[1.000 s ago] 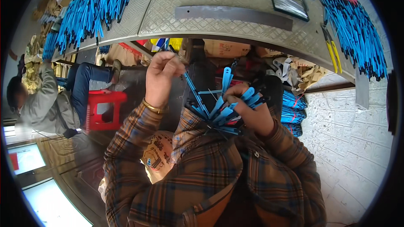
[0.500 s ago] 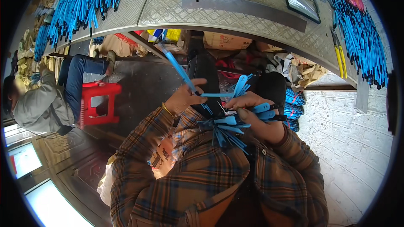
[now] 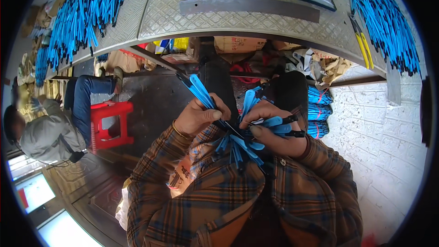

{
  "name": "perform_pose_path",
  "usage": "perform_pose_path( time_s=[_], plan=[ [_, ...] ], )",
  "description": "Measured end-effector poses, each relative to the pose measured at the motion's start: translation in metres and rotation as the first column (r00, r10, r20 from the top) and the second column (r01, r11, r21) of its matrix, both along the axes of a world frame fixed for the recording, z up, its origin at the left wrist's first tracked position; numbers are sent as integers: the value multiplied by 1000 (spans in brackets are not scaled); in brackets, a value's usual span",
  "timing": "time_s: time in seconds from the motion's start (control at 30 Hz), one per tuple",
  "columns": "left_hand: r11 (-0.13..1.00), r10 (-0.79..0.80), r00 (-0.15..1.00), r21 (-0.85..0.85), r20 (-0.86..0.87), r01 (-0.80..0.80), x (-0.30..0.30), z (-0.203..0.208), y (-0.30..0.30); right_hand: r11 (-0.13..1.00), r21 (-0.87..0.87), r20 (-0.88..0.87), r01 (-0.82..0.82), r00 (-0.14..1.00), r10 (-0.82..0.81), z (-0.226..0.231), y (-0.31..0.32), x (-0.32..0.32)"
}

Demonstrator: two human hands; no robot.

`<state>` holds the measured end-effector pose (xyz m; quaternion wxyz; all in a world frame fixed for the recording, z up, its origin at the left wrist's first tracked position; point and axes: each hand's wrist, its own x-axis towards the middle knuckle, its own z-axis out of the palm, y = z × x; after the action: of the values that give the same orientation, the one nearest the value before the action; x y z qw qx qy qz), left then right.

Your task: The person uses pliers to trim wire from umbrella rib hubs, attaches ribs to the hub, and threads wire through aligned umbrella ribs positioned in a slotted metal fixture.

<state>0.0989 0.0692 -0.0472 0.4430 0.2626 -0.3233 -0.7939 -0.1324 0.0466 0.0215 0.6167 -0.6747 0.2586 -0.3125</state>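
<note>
Best with blue strips (image 3: 201, 91) pinched firmly in the left hand (image 3: 204, 116), thumb over fingers as now, aimed toward the far left against slipping. Brace with the right hand (image 3: 283, 143), closed in a thumb-to-forefinger pinch on the black-ended blue bunch (image 3: 273, 121), just far of the plaid shirt (image 3: 215, 196). Mind the near blue fan (image 3: 238, 143) between hands and shirt; too crowded there to tell exact contacts.

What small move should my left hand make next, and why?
Perhaps ease your left hand toward your right hand: it grips blue strips slanting up and away, while the right holds other blue pieces close by.
</note>
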Motion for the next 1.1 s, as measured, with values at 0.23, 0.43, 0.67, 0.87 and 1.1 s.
perform_pose_path(
  time_s=[0.23, 0.43, 0.67, 0.87, 1.1],
  plan=[
    [996, -87, 987, -3, 135, 88, -18, 43, 3, 992, -76, 51, 100, 994, -97, -1, 8, 0],
    [986, -166, 969, -3, 184, 169, -19, 44, 5, 977, -185, 85, 106, 992, -92, 2, 9, -2],
    [973, -230, 951, 33, 206, 228, -16, 48, 2, 986, -160, 46, 36, 999, -29, 7, 6, -6],
    [958, -230, 925, -94, 304, 270, -15, 43, -1, 981, -181, 34, -63, 997, 71, 10, -4, -9],
    [879, -441, 826, -16, 351, 476, -9, 51, -17, 952, -229, -35, -201, 980, 198, 17, -17, -12]
  ],
)
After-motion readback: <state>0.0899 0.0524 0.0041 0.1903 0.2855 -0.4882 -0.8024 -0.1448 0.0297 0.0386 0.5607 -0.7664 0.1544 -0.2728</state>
